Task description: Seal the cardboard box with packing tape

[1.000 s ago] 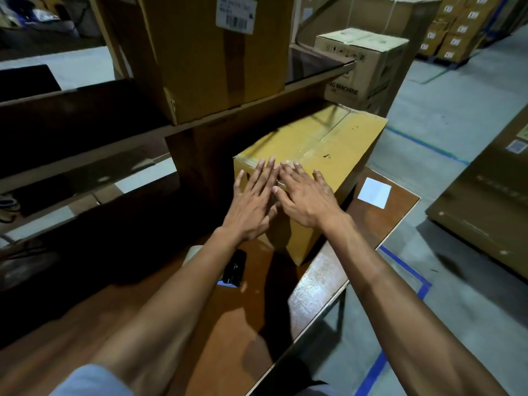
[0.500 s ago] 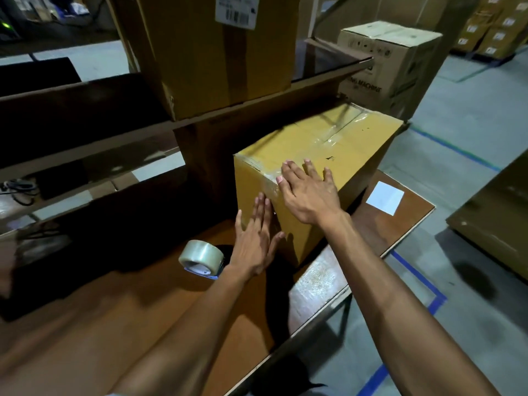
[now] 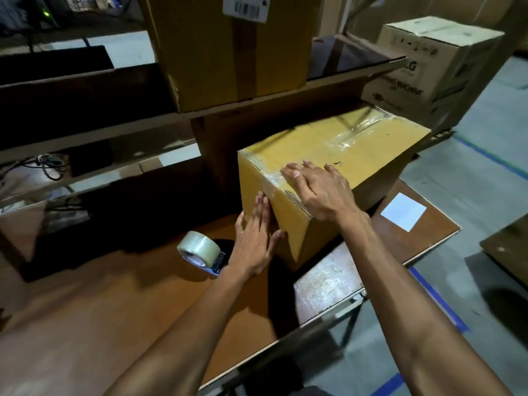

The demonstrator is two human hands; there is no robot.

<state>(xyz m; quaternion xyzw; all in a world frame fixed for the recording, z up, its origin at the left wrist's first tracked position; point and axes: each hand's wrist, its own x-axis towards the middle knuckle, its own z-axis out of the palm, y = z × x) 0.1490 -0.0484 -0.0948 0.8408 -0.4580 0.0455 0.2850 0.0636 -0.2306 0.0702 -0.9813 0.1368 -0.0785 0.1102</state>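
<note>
Two flat palms work here: tape dispenser (image 3: 203,251) idle on the surface (image 3: 114,295), my left hand (image 3: 253,238) smoothing tape down the cardboard box (image 3: 371,150) end, right hand (image 3: 320,190) pressing the top edge. I judge rubbing-down remains, holding nothing.

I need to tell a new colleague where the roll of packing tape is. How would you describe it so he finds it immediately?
Start at the brown wooden table with the yellow cardboard box on it. Just left of the box's near corner, beside the left hand, the tape roll lies on the tabletop in a dark dispenser. It is the only round, clear, glossy thing there; everything nearby is cardboard or wood.
</note>
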